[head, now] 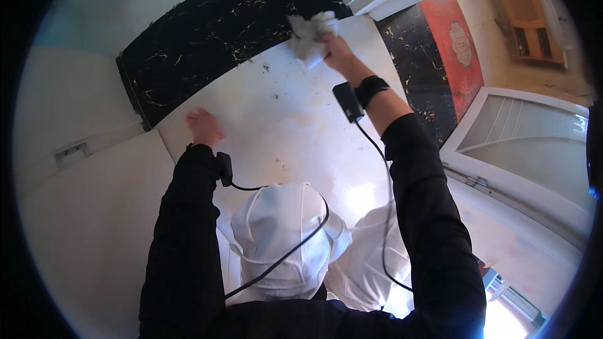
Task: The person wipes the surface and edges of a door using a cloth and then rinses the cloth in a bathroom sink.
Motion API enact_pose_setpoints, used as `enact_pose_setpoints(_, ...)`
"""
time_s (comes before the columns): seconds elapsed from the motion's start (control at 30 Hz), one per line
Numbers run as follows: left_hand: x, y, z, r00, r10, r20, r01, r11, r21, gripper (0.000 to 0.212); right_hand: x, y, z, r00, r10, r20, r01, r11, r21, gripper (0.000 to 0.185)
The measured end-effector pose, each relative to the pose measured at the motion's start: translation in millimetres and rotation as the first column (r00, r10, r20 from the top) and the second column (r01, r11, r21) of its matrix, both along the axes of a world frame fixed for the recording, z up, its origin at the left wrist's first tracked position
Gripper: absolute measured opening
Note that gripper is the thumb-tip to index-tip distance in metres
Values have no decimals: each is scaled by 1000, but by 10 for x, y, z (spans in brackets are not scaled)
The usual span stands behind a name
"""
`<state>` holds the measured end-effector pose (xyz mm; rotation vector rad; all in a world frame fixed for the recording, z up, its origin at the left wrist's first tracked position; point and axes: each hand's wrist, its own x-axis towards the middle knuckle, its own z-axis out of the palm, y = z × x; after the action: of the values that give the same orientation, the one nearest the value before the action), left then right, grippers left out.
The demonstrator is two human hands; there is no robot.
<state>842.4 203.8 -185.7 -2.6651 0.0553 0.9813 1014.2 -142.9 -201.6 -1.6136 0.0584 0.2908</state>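
My right hand (337, 52) is reached far forward, closed on a crumpled whitish cloth (308, 37). The cloth looks blurred and lies over the line where a black marbled panel (207, 33) with gold veins meets a glossy white surface (301, 103). My left hand (204, 126) is at the left part of this white surface, fingers apart and holding nothing. It seems to rest on the surface near the lower edge of the black panel. Dark specks and scuffs mark the white surface between my hands.
A white-framed door or window leaf (523, 136) with glass panes stands at the right. Beyond it are a red panel (454, 52) and a wooden chair (532, 19). My white-clothed knees (282, 240) are below. Black cables (287, 254) run from devices on both wrists.
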Motion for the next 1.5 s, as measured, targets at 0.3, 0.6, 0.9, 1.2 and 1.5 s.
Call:
enact_pose_setpoints(0.3, -135, 263, -153, 997, 73, 4, -73, 997, -32, 105, -450, -1260, 2100, 886, -319, -335, 363, 929, 76, 22)
enact_pose_setpoints(0.6, -62, 130, 77, 977, 204, -64, -206, 978, -37, 109, -2423, -2968, 946, 464, -856, -227, 806, 514, -293, 28)
enact_pose_setpoints(0.9, 85, 418, 274, 968, 214, -134, -233, 961, -150, 97, -1618, -2481, -26, 900, 129, -416, -366, -294, -883, 17)
enact_pose_setpoints(1.2, 495, 345, 186, 899, 436, -41, -438, 897, -63, 112, 590, 429, -314, 992, 125, 5, -65, 547, -835, 58)
enact_pose_setpoints(1.5, 374, 461, 232, 900, 436, -12, -433, 891, -134, 113, 1211, 204, 779, 947, 109, 304, -41, 975, -220, 26)
